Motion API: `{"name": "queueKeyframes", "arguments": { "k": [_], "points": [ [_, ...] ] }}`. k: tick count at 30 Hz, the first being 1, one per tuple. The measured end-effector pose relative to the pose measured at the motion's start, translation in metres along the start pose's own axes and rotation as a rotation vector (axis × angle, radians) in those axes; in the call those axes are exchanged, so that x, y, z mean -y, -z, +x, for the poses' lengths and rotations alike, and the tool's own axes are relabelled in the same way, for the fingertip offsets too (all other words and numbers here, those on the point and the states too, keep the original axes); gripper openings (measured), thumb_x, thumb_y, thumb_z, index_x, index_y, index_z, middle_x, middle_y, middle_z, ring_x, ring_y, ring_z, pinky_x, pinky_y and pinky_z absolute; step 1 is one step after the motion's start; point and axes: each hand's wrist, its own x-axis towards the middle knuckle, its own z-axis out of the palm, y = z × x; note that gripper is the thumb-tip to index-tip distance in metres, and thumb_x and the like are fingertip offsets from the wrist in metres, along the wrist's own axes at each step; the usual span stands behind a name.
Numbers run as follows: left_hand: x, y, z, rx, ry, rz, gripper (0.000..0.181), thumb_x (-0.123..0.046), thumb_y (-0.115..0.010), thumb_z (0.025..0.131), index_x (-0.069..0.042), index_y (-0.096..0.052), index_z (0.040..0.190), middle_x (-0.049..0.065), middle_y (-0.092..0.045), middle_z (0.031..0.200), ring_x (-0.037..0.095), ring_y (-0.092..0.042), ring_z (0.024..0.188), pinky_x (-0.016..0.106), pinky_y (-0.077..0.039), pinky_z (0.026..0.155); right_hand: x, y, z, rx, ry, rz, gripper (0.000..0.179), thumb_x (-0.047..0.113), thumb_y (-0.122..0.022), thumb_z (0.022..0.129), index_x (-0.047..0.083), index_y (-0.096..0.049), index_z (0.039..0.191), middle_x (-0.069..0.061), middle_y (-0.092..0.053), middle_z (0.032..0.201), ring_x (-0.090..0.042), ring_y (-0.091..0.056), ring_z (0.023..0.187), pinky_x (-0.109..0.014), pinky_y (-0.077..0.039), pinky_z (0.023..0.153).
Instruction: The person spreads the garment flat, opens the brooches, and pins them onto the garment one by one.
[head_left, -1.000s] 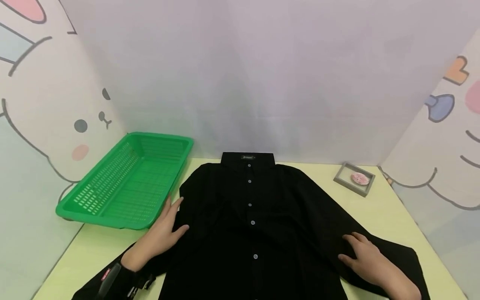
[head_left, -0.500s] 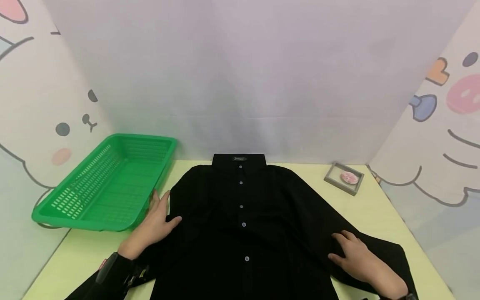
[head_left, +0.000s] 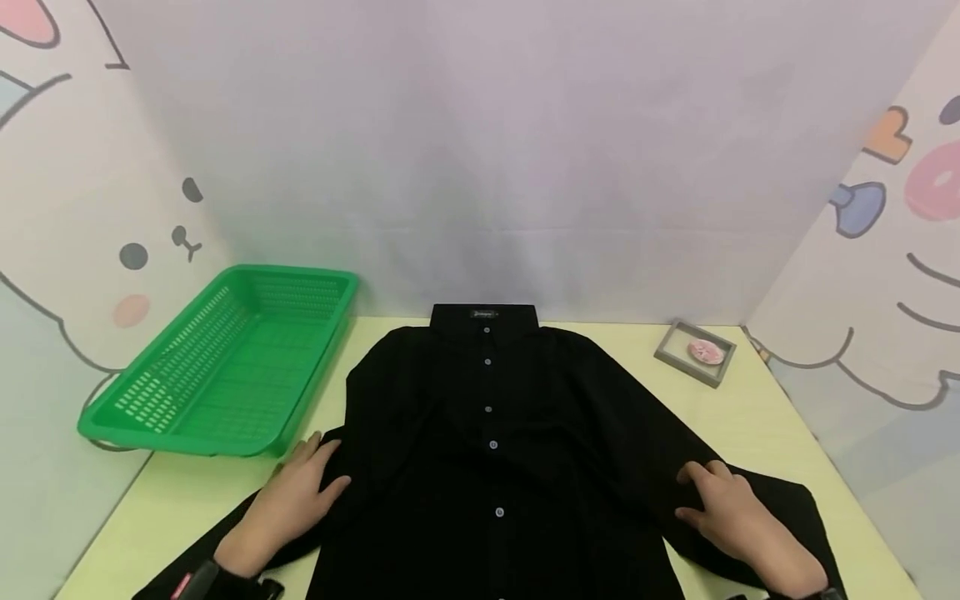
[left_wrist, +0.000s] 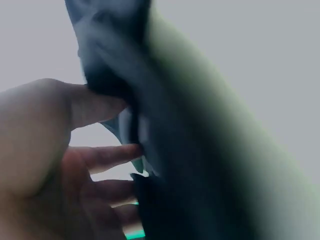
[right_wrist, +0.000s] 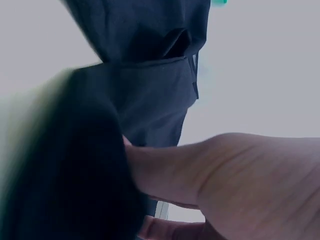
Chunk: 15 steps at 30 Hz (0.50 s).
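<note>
A black button-up shirt (head_left: 427,500) lies front up on the table, its collar at the far edge and both sleeves spread outward. My left hand (head_left: 288,498) rests on the left sleeve (head_left: 202,554), thumb apart from the extended fingers. In the left wrist view the thumb and fingertips are at the dark cloth (left_wrist: 115,55). Over on the other side, my right hand (head_left: 727,517) lies on the right sleeve (head_left: 791,508) with its fingers slightly bent. The right wrist view has the thumb against the cloth (right_wrist: 150,90), and its other fingers are mostly hidden.
Left of the shirt stands a green plastic basket (head_left: 288,421) with slotted sides. A small grey tray (head_left: 684,365) holding a pink oval piece (head_left: 707,352) sits at the back right. Fabric walls with cartoon prints enclose the pale yellow table (head_left: 772,417).
The basket has shifted a little left, away from the shirt. My left hand has left the basket's side and come back toward me onto the sleeve. The right hand stays put.
</note>
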Motion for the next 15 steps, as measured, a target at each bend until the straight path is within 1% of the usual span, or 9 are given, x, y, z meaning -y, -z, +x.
{"name": "queueKeyframes", "arguments": {
  "k": [1, 3, 5, 6, 9, 12, 14, 15],
  "points": [
    [0.001, -0.002, -0.007, -0.019, 0.001, 0.031, 0.059, -0.027, -0.067, 0.101, 0.007, -0.049, 0.146, 0.045, -0.036, 0.151, 0.064, -0.038, 0.137, 0.073, -0.043, 0.101, -0.001, 0.000, -0.001, -0.003, 0.001, 0.000, 0.039, 0.021, -0.083, 0.087, 0.003, -0.062, 0.114, -0.019, -0.058, 0.107, -0.042, -0.061, 0.090, -0.055, -0.053, 0.077],
    [0.003, -0.005, -0.019, -0.062, -0.002, 0.074, 0.054, -0.024, -0.068, 0.100, 0.005, -0.054, 0.143, 0.041, -0.043, 0.149, 0.060, -0.045, 0.135, 0.071, -0.046, 0.100, -0.004, -0.001, -0.002, -0.011, 0.001, 0.000, 0.032, 0.017, -0.082, 0.087, 0.003, -0.063, 0.108, -0.015, -0.059, 0.102, -0.037, -0.063, 0.086, -0.052, -0.055, 0.074],
    [0.006, -0.004, -0.029, -0.082, 0.006, 0.104, 0.051, -0.021, -0.070, 0.098, 0.004, -0.057, 0.141, 0.038, -0.047, 0.147, 0.057, -0.050, 0.131, 0.067, -0.050, 0.096, -0.007, -0.001, -0.003, -0.005, -0.021, 0.005, 0.027, 0.015, -0.080, 0.088, 0.003, -0.064, 0.106, -0.013, -0.060, 0.099, -0.034, -0.064, 0.084, -0.050, -0.055, 0.073],
    [0.007, -0.002, -0.034, -0.082, 0.012, 0.118, 0.051, -0.020, -0.072, 0.097, 0.004, -0.059, 0.139, 0.037, -0.048, 0.147, 0.056, -0.053, 0.129, 0.065, -0.052, 0.094, -0.009, 0.000, -0.003, 0.002, -0.034, 0.008, 0.025, 0.014, -0.079, 0.089, 0.002, -0.064, 0.105, -0.014, -0.060, 0.099, -0.034, -0.064, 0.085, -0.050, -0.055, 0.072],
    [0.016, 0.010, -0.042, -0.035, 0.064, 0.140, 0.052, -0.021, -0.076, 0.094, 0.004, -0.061, 0.137, 0.036, -0.052, 0.143, 0.053, -0.058, 0.124, 0.060, -0.056, 0.090, -0.017, 0.002, -0.005, 0.007, -0.061, 0.017, 0.023, 0.012, -0.077, 0.090, 0.000, -0.064, 0.104, -0.014, -0.063, 0.097, -0.033, -0.065, 0.086, -0.049, -0.054, 0.071],
    [0.028, 0.021, -0.047, 0.024, 0.128, 0.160, 0.053, -0.023, -0.078, 0.091, 0.008, -0.063, 0.132, 0.035, -0.057, 0.133, 0.052, -0.062, 0.116, 0.060, -0.056, 0.087, -0.026, 0.004, -0.008, 0.019, -0.075, 0.025, 0.025, 0.013, -0.077, 0.090, -0.002, -0.064, 0.105, -0.014, -0.067, 0.096, -0.035, -0.066, 0.088, -0.049, -0.055, 0.071],
    [0.037, 0.027, -0.050, 0.058, 0.163, 0.165, 0.055, -0.024, -0.079, 0.091, 0.012, -0.063, 0.128, 0.034, -0.060, 0.127, 0.051, -0.063, 0.112, 0.060, -0.057, 0.086, -0.033, 0.006, -0.010, 0.054, -0.104, 0.035, 0.028, 0.015, -0.077, 0.091, -0.003, -0.063, 0.107, -0.016, -0.069, 0.097, -0.036, -0.067, 0.089, -0.049, -0.055, 0.071],
    [0.041, 0.030, -0.052, 0.075, 0.184, 0.165, 0.056, -0.025, -0.079, 0.091, 0.015, -0.063, 0.127, 0.034, -0.061, 0.124, 0.051, -0.064, 0.111, 0.060, -0.057, 0.086, -0.037, 0.007, -0.010, 0.080, -0.133, 0.039, 0.029, 0.016, -0.076, 0.092, -0.004, -0.063, 0.108, -0.018, -0.069, 0.099, -0.038, -0.067, 0.090, -0.049, -0.055, 0.071]
  ]
}}
